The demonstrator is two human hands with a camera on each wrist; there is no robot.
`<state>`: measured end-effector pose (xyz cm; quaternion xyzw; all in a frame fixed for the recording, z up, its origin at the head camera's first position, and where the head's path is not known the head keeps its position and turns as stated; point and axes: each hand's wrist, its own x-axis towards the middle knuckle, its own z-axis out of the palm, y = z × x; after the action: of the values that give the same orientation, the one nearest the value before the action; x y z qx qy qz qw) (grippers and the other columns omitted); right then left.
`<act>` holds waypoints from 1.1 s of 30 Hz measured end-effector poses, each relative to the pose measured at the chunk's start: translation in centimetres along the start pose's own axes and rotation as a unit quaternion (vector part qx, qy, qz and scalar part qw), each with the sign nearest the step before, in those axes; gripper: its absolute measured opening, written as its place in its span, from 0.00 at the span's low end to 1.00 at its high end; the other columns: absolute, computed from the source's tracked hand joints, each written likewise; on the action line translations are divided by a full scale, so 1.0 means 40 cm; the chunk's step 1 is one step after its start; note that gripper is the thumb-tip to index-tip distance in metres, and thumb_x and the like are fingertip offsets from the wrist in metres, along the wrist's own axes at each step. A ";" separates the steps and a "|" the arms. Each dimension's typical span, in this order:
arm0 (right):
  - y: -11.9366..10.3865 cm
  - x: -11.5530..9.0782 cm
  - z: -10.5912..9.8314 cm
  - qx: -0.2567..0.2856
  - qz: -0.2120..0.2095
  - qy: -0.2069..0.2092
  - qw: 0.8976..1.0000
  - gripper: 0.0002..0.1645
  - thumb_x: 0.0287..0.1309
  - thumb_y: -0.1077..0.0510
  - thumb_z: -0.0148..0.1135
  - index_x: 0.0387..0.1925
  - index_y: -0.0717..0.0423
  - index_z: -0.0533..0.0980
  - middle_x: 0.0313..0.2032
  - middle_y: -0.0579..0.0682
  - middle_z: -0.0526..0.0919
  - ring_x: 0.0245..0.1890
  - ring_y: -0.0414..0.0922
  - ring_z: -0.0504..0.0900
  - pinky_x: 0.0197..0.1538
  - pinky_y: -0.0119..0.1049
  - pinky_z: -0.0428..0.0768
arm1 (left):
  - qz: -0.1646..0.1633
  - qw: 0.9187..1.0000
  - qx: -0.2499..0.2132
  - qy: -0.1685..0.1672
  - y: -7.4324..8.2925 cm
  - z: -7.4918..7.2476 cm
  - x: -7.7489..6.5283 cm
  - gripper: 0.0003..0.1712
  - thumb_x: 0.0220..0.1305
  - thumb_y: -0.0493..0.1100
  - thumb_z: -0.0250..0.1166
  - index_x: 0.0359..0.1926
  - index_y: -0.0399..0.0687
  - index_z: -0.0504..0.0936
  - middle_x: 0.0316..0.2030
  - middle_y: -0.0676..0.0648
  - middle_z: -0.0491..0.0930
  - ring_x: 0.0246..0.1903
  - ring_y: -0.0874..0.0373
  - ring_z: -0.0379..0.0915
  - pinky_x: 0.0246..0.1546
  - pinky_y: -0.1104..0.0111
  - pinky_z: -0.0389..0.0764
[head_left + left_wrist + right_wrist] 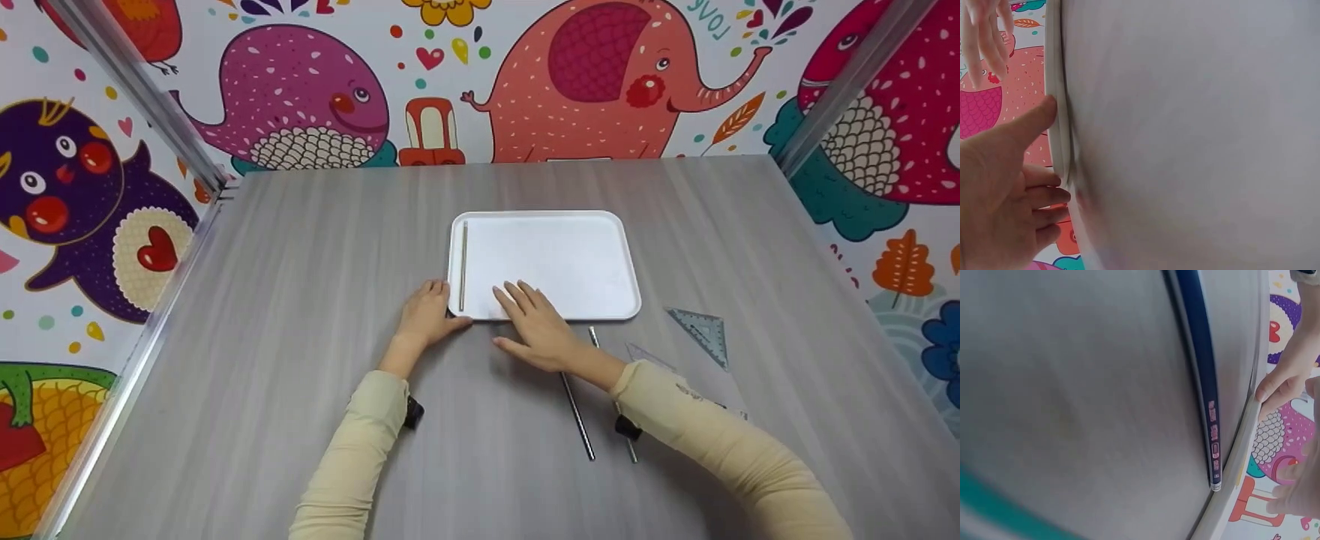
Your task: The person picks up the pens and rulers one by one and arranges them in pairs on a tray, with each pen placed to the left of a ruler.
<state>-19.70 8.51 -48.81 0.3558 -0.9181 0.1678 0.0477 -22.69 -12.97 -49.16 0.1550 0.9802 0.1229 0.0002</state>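
A white rectangular tray (555, 262) with rounded corners lies on the table. My left hand (425, 315) holds its near left corner, thumb on the near rim and fingers along the left side. In the left wrist view, that thumb (1044, 112) presses the tray's edge. A thin gold-brown pencil-like stick (463, 266) lies inside, along the tray's left side. My right hand (541, 330) is spread over the near rim, holding nothing; whether it touches the tray I cannot tell. Below its wrist lies a dark pencil (577, 416), dark blue with pink lettering in the right wrist view.
Another thin stick (595, 337) runs under the right forearm. A clear triangular set square (703, 335) lies right of it, beside a clear piece (649, 354) partly covered by the sleeve. Printed cartoon walls (585, 82) and metal posts (847, 97) bound the table (315, 262).
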 end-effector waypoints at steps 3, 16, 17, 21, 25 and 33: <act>-0.003 -0.022 -0.006 0.003 -0.009 0.002 1.000 0.44 0.59 0.41 0.50 0.67 0.62 0.51 0.64 0.66 0.56 0.64 0.62 0.53 0.62 0.58 0.55 | 0.001 1.000 -0.003 0.001 0.000 0.000 0.000 0.43 0.52 0.60 0.63 0.55 0.27 0.68 0.52 0.33 0.71 0.55 0.43 0.64 0.56 0.56 0.66; 0.016 -0.111 -0.028 0.011 -0.014 0.015 1.000 0.44 0.58 0.42 0.52 0.67 0.62 0.53 0.64 0.66 0.57 0.64 0.62 0.53 0.61 0.61 0.55 | -0.005 1.000 -0.008 -0.014 -0.001 -0.003 0.002 0.42 0.53 0.60 0.63 0.56 0.28 0.67 0.53 0.33 0.70 0.56 0.43 0.62 0.58 0.56 0.64; 0.021 -0.116 -0.029 0.010 -0.013 0.016 1.000 0.44 0.57 0.42 0.53 0.67 0.62 0.53 0.64 0.66 0.57 0.64 0.63 0.53 0.61 0.61 0.55 | -0.005 1.000 -0.009 -0.015 -0.002 -0.003 0.002 0.43 0.53 0.60 0.63 0.56 0.28 0.67 0.53 0.33 0.70 0.57 0.42 0.62 0.59 0.56 0.63; 0.040 -0.133 -0.035 0.001 -0.008 0.023 1.000 0.44 0.56 0.43 0.54 0.66 0.63 0.54 0.64 0.66 0.56 0.64 0.64 0.52 0.61 0.62 0.53 | -0.006 1.000 -0.009 -0.021 -0.002 -0.004 0.002 0.44 0.53 0.60 0.63 0.57 0.27 0.66 0.54 0.32 0.69 0.58 0.42 0.61 0.60 0.56 0.62; 0.050 -0.151 -0.040 -0.004 0.001 0.017 1.000 0.45 0.55 0.42 0.55 0.66 0.62 0.54 0.64 0.66 0.56 0.64 0.63 0.51 0.61 0.62 0.53 | -0.004 1.000 -0.008 -0.021 -0.001 -0.003 0.002 0.44 0.53 0.60 0.62 0.57 0.27 0.66 0.53 0.32 0.69 0.57 0.42 0.62 0.59 0.56 0.63; 0.057 -0.191 -0.042 -0.004 0.021 -0.008 1.000 0.47 0.55 0.39 0.54 0.67 0.62 0.53 0.65 0.66 0.54 0.66 0.62 0.48 0.62 0.61 0.51 | -0.009 1.000 -0.004 -0.016 -0.004 0.001 0.003 0.44 0.52 0.61 0.63 0.56 0.29 0.67 0.53 0.33 0.70 0.56 0.42 0.63 0.57 0.56 0.64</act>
<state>-15.63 15.54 -49.44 0.3371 -0.9265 0.1626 0.0383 -22.84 -13.08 -49.23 0.1485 0.9808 0.1248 0.0174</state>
